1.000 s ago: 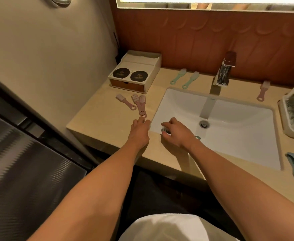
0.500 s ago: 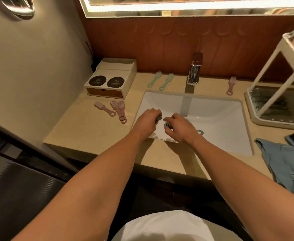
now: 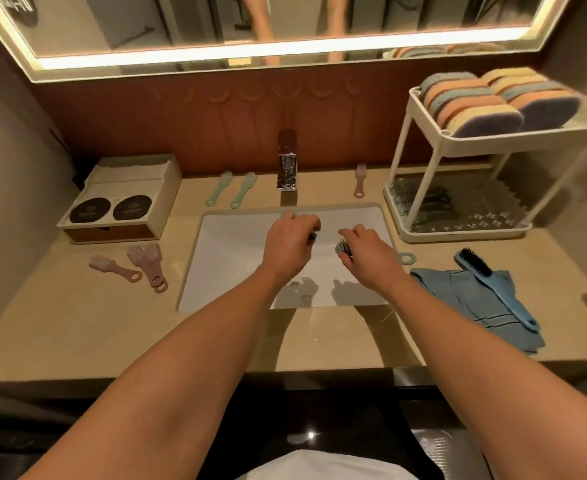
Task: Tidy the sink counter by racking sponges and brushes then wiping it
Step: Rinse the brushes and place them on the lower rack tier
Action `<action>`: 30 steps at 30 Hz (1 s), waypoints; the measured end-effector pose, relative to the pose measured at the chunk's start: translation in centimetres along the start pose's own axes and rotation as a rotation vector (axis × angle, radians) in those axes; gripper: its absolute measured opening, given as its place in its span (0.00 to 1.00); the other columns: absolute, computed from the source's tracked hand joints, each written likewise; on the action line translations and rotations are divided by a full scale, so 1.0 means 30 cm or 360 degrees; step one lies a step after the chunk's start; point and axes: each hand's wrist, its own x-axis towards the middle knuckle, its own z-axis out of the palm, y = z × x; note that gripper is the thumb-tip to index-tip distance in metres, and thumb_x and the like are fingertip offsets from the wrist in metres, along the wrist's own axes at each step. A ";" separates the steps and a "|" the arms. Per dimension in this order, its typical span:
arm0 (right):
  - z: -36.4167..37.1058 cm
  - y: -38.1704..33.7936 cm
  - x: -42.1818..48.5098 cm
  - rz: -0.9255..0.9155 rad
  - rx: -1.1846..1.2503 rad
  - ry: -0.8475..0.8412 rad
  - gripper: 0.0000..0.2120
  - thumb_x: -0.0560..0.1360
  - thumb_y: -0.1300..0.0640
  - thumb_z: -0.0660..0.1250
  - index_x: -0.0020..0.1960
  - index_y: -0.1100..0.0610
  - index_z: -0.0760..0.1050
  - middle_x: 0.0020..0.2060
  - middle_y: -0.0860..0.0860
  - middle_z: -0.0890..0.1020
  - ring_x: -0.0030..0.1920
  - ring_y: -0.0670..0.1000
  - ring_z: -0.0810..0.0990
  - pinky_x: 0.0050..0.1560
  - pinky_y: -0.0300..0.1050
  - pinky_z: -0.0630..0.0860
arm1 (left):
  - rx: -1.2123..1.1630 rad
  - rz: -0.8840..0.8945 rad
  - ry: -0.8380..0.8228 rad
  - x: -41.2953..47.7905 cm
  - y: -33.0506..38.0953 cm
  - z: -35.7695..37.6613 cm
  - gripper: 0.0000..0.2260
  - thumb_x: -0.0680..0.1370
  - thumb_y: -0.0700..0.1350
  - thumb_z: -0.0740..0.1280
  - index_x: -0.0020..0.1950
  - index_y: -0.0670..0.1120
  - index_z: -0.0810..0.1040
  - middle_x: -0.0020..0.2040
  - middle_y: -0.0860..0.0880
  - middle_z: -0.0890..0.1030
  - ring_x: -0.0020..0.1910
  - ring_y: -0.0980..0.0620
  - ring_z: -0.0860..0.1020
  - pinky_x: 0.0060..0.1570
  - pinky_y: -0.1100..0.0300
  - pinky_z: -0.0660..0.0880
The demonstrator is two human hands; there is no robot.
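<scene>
Both hands are over the sink [image 3: 229, 265], held above the basin, probably so drips fall there and not on the bench [image 3: 77, 323].

The right hand [image 3: 368, 254] is curled round a small teal brush [image 3: 342, 248]. Its grey bristle head pokes out past the fingers, and the ring end [image 3: 406, 258] shows behind the wrist side.

The left hand [image 3: 287, 244] has its fingers curled down over a small dark item [image 3: 313, 235]. Only a tip shows, so I cannot tell what it is.

The hands are near each other but not touching.

- **Racked:** the sponges [image 3: 486, 98] stand on edge in rows on the top tier of the rack [image 3: 514, 142], packed to dry. The lower tray [image 3: 458, 233] holds dark shapes, likely brushes, too blurred to count.
- **Loose on the bench:**
  - 3 pink brushes [image 3: 139, 268] left of the sink
  - 2 mint brushes [image 3: 229, 190] behind it, left of the faucet [image 3: 287, 161]
  - 1 pink brush [image 3: 360, 180] right of the faucet
  - 1 big blue brush [image 3: 493, 285] lying on the blue cloth [image 3: 458, 299]
- **Other:** a box [image 3: 122, 202] sits at the far left.

Racking looks about halfway done, and the wiping is not started. The cloth is just beside the rack, handy for the wipe. The next move is likely carrying the held brush right to the lower tray, which is a short reach with low risk.
</scene>
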 end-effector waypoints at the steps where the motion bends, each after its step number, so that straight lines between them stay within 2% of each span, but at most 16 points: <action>1: -0.007 0.027 -0.007 0.0032 -0.0005 0.0020 0.22 0.83 0.52 0.61 0.75 0.54 0.66 0.65 0.55 0.73 0.62 0.58 0.73 0.54 0.53 0.75 | -0.0062 -0.0031 0.0009 0.015 0.021 0.014 0.08 0.78 0.41 0.72 0.56 0.49 0.79 0.52 0.51 0.83 0.52 0.49 0.76 0.44 0.58 0.70; 5: -0.017 0.129 -0.032 0.0133 0.0000 0.0096 0.18 0.82 0.53 0.63 0.71 0.55 0.71 0.62 0.55 0.75 0.60 0.58 0.74 0.57 0.52 0.73 | -0.0346 -0.0205 0.0071 0.080 0.092 0.065 0.04 0.80 0.41 0.69 0.52 0.49 0.79 0.51 0.51 0.81 0.49 0.53 0.75 0.43 0.61 0.69; 9: -0.017 0.213 -0.046 0.0182 0.0049 0.0146 0.16 0.82 0.53 0.64 0.68 0.54 0.73 0.60 0.54 0.77 0.59 0.57 0.75 0.58 0.52 0.73 | -0.0619 -0.0378 0.0120 0.140 0.161 0.113 0.06 0.81 0.39 0.68 0.50 0.50 0.75 0.50 0.53 0.75 0.46 0.56 0.74 0.47 0.63 0.75; 12: -0.020 0.245 -0.039 0.0226 0.0071 0.0192 0.16 0.82 0.54 0.65 0.69 0.53 0.73 0.60 0.53 0.76 0.60 0.56 0.74 0.60 0.52 0.74 | -0.0730 -0.0480 0.0154 0.172 0.189 0.142 0.06 0.81 0.38 0.68 0.49 0.49 0.74 0.50 0.52 0.73 0.45 0.57 0.74 0.45 0.67 0.74; 18: -0.016 0.329 -0.037 0.0333 -0.0015 0.0237 0.17 0.81 0.55 0.66 0.69 0.54 0.73 0.60 0.53 0.75 0.61 0.56 0.73 0.60 0.52 0.73 | -0.0704 -0.0228 0.0038 0.217 0.228 0.227 0.05 0.80 0.37 0.68 0.48 0.45 0.74 0.50 0.53 0.72 0.48 0.59 0.73 0.50 0.61 0.77; 23: -0.038 0.424 -0.040 0.0422 -0.0119 0.0249 0.20 0.79 0.57 0.68 0.70 0.53 0.72 0.61 0.52 0.75 0.61 0.56 0.72 0.62 0.51 0.70 | -0.0758 -0.0200 -0.0049 0.271 0.271 0.277 0.05 0.80 0.36 0.68 0.47 0.44 0.75 0.52 0.52 0.72 0.49 0.62 0.73 0.50 0.72 0.73; 27: -0.036 0.498 -0.039 0.0465 -0.0176 0.0246 0.19 0.77 0.61 0.68 0.67 0.52 0.74 0.59 0.52 0.76 0.61 0.56 0.72 0.62 0.52 0.66 | -0.0780 -0.0153 -0.0151 0.320 0.295 0.321 0.06 0.80 0.37 0.68 0.46 0.46 0.75 0.55 0.53 0.72 0.50 0.56 0.74 0.56 0.67 0.73; 30: -0.035 0.537 -0.029 0.0515 -0.0208 0.0273 0.19 0.76 0.62 0.69 0.66 0.52 0.75 0.58 0.52 0.76 0.60 0.56 0.73 0.62 0.53 0.66 | -0.0767 -0.0087 -0.0206 0.360 0.316 0.341 0.06 0.79 0.36 0.69 0.46 0.45 0.76 0.54 0.51 0.74 0.51 0.53 0.75 0.55 0.64 0.74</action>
